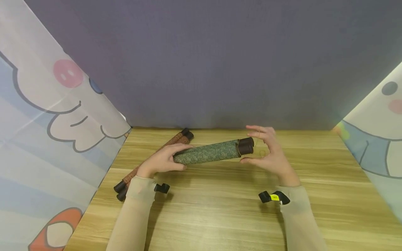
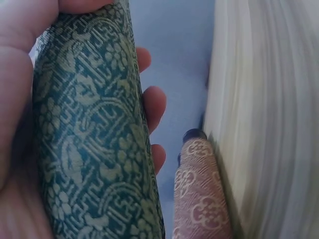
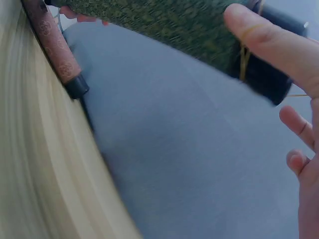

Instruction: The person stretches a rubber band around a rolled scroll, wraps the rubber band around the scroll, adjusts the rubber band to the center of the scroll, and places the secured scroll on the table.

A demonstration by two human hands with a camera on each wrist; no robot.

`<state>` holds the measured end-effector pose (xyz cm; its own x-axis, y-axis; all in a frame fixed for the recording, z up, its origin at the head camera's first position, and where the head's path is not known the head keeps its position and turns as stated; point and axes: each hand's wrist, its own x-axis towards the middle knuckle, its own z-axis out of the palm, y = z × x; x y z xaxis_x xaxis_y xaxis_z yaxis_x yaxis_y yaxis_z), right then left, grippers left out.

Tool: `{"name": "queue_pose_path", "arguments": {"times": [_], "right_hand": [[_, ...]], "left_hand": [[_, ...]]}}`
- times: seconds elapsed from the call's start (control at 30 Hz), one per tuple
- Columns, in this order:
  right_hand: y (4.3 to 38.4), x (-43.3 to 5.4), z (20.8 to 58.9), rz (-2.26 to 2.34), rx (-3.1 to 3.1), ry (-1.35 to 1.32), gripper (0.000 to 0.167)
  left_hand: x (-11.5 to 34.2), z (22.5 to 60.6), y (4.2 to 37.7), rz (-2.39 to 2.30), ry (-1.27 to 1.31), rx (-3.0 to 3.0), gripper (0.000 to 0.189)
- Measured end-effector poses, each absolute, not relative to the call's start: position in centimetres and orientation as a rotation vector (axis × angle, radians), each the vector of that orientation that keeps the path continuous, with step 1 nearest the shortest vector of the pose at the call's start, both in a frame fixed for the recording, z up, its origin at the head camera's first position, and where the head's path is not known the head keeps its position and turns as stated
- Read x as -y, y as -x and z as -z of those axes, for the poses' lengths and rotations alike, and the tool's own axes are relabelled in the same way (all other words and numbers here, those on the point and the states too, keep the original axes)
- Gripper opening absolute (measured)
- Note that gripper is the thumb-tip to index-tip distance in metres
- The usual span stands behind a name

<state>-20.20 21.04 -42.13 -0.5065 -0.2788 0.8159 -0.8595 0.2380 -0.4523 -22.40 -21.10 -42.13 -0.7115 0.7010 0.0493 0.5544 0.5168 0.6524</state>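
My left hand (image 1: 164,158) grips the left end of a green patterned scroll (image 1: 207,153) and holds it above the table; the left wrist view shows fingers on its far side. Two dark knobs (image 1: 246,146) stick out at the scroll's right end. A thin yellowish band (image 3: 243,62) circles the scroll near these knobs. My right hand (image 1: 267,153) is spread around that end, thumb below and fingers above. Thin strands of the band run to its fingers, though their exact path is hard to see.
On the wooden table (image 1: 213,216), reddish-brown patterned rolls (image 1: 169,143) with dark ends lie slantwise behind and under my left hand. A grey panel (image 1: 220,69) rises along the back edge. Cartoon-printed sheets (image 1: 41,139) hang at both sides.
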Motion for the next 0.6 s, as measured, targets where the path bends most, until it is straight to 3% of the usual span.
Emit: {"name": "queue_pose_path", "arguments": {"times": [0.23,0.6], "right_hand": [[19.5,-20.6,40.7,-0.951,2.003,-1.131,0.068],[19.4,-20.2,41.0,-0.839,2.165,-1.164,0.068]], "left_hand": [[21.5,41.5,22.2,-0.919,-1.081,-2.581,0.080],[21.4,41.1,21.9,-0.853,-1.009,-2.622,0.081]]}}
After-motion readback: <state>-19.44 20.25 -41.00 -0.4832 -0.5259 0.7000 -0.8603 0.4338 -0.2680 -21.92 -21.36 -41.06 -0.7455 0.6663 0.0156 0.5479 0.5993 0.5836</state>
